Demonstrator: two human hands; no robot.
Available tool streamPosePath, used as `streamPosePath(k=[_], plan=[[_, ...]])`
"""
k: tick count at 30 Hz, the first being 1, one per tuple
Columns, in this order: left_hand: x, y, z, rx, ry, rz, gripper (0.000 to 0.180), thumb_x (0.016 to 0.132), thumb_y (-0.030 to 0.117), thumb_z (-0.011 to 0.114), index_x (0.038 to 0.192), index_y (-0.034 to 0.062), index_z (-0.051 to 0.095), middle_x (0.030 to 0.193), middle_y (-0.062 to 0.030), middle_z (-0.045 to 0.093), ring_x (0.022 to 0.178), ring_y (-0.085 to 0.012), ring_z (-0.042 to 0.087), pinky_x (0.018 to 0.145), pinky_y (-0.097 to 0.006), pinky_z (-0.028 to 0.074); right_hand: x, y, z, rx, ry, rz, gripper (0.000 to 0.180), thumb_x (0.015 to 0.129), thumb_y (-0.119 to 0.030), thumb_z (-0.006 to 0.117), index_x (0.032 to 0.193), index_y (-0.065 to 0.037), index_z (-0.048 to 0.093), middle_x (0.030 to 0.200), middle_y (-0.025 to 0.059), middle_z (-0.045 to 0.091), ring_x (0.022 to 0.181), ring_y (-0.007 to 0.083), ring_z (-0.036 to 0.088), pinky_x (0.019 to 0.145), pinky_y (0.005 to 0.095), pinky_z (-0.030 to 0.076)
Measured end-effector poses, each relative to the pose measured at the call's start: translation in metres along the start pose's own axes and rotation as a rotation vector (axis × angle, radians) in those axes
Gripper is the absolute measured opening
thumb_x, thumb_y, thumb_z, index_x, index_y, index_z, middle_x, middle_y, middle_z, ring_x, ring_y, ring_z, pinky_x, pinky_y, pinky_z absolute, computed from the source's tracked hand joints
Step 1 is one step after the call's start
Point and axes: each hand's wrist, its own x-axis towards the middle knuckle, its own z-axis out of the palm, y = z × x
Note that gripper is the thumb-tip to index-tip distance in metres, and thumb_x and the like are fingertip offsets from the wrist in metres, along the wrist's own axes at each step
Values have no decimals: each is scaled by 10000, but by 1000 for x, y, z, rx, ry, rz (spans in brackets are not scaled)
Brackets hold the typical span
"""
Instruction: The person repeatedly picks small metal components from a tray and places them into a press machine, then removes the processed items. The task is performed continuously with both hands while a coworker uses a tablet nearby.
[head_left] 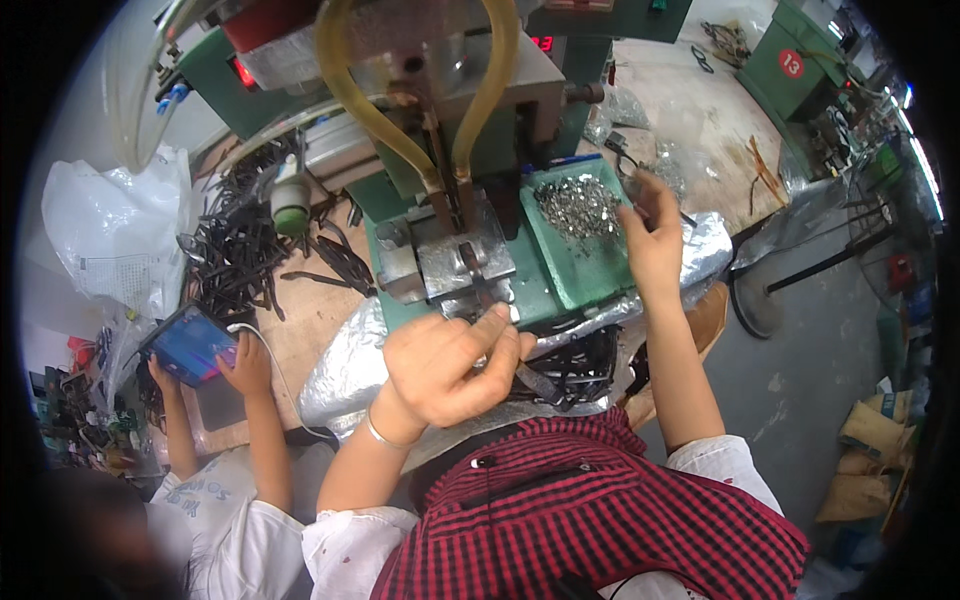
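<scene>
My left hand [450, 365] is closed in a pinch on a thin dark strap [484, 292], just in front of the metal fixture [465, 250] of a green bench press. The strap's far end lies in the fixture, and its near part shows below my fingers. My right hand [654, 235] is at the right rim of a green tray [570, 285], its thumb and curled fingers apart. I see nothing between them. Small shiny metal pieces [580, 210] are heaped in the tray. Above the fixture, two yellowish hoses [478, 110] run down to the press's narrow tool.
Dark straps [235, 225] are piled left of the press; more straps [575, 370] lie on foil before me. At lower left another person's hands [250, 365] hold a tablet [195, 345] with a white cable. Clear plastic bags [685, 145] and another green machine [795, 75] are at right.
</scene>
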Motion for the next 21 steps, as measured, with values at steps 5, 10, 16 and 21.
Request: streamPosePath(k=[5, 10, 16, 21], plan=[[-3, 1, 6, -7, 52, -11, 266, 739, 137, 905, 908, 98, 702, 935, -105, 745, 532, -97, 557, 444, -236, 386, -37, -11, -22, -513, -289, -138, 145, 831, -71, 752, 970, -29, 746, 1019, 113, 727, 999, 272, 680, 914, 367, 510], [-7, 20, -4, -54, 19, -191, 291, 753, 149, 894, 986, 81, 733, 1092, -112, 766, 598, -117, 629, 490, -262, 452, -45, -12, -2, -724, -219, -254, 153, 782, -168, 791, 848, -50, 719, 909, 141, 657, 961, 365, 626, 874, 468, 498], [-52, 28, -60, 182, 58, -448, 274, 775, 49, 816, 1044, 72, 768, 1154, -149, 759, 664, -180, 669, 572, -294, 519, -51, 9, -7, -523, -348, -49, 217, 916, -155, 720, 1051, 15, 706, 1032, 172, 683, 991, 348, 640, 894, 449, 499], [-100, -92, -36, 487, 95, -839, 130, 843, 118, 717, 946, 40, 703, 911, -120, 600, 841, -311, 627, 708, -423, 523, -29, 32, -24, -581, -198, 9, 324, 932, -265, 729, 1147, -23, 732, 1083, 178, 733, 987, 353, 690, 878, 434, 535]])
